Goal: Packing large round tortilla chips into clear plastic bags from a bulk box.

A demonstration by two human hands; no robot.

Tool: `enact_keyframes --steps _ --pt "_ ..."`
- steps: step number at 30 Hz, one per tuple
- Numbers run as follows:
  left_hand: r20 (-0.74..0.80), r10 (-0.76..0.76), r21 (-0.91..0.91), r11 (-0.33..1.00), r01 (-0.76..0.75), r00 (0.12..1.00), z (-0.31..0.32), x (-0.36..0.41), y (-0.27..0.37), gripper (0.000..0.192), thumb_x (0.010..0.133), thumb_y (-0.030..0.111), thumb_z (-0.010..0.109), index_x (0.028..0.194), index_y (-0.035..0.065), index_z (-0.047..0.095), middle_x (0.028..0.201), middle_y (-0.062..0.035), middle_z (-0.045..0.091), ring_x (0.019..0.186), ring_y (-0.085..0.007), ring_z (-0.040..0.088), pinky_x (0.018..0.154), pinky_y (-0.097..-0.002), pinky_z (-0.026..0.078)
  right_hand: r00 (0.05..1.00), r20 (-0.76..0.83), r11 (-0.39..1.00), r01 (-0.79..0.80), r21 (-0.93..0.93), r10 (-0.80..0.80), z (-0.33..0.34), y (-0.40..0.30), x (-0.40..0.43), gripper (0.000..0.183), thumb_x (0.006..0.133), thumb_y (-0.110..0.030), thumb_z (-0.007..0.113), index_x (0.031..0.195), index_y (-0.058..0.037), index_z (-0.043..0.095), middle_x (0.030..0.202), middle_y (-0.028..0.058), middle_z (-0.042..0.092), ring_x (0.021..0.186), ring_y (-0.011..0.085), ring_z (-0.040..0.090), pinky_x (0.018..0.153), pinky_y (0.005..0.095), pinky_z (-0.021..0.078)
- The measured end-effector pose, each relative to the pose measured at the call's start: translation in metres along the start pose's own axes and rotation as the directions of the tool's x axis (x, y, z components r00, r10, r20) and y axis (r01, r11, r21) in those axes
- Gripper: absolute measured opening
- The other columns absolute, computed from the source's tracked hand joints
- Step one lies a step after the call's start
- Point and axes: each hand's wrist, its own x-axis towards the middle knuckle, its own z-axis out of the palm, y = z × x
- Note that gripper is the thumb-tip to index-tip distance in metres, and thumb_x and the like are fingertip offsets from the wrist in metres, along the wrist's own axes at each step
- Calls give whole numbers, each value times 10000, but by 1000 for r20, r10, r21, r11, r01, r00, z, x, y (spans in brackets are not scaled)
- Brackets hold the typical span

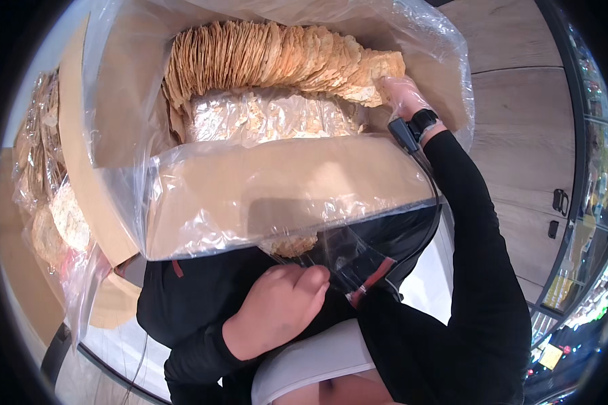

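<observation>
A long row of thin, brown flat crackers stands on edge inside a cardboard box lined with clear plastic. My right hand, in a clear plastic glove, grips the crackers at the row's right end; its fingertips are partly hidden. Bare, my left hand is closed over my lap at the edge of a clear plastic bag with red strips. A round cracker shows in that bag, below the box's near wall. Under the row lie more crackers wrapped in shiny clear plastic.
At the left, bagged crackers and pale round crackers sit beside a cardboard flap. A wood-look cabinet stands at the right, beyond my sleeve. A black cable runs from the device on my right wrist.
</observation>
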Motion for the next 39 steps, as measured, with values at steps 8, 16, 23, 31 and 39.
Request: enact_keyframes --steps 8,16,23,31,39 --pt "-16 -12 84 996 14 1000 6 -7 4 146 891 76 681 996 39 588 800 -170 633 769 -396 642 698 -463 518 961 -50 777 -190 600 273 -27 -29 -59 361 916 -251 679 1088 67 672 1018 130 714 874 193 684 739 360 547" --pt "-87 86 99 992 -78 992 7 -7 4 92 911 68 643 971 20 592 827 -172 635 789 -390 642 713 -449 518 985 -77 675 -47 737 153 -74 -72 -128 429 922 -22 675 1332 6 553 1297 188 656 1210 314 636 1042 382 510" --pt "-57 67 144 988 -58 996 13 -4 5 72 918 40 650 955 22 590 805 -153 627 760 -347 642 685 -396 509 974 134 -412 -48 910 180 -73 -147 -192 458 1022 -183 574 1440 -29 471 1391 142 614 1217 272 645 1004 372 555" --pt "-148 42 100 995 -28 988 41 -8 -1 88 949 44 653 983 40 572 730 -124 616 652 -281 643 616 -345 502 986 -98 -769 -41 638 -134 -36 -189 -230 617 982 -229 611 1520 -19 392 1476 192 539 1321 324 573 1127 502 469" --pt "-294 -44 144 985 90 955 68 -20 10 77 954 35 640 1013 9 597 752 -111 634 651 -194 643 578 -292 484 931 -134 -724 -168 669 -339 -20 -220 -261 717 954 -272 693 1532 -7 362 1485 185 533 1327 293 572 1141 465 452"
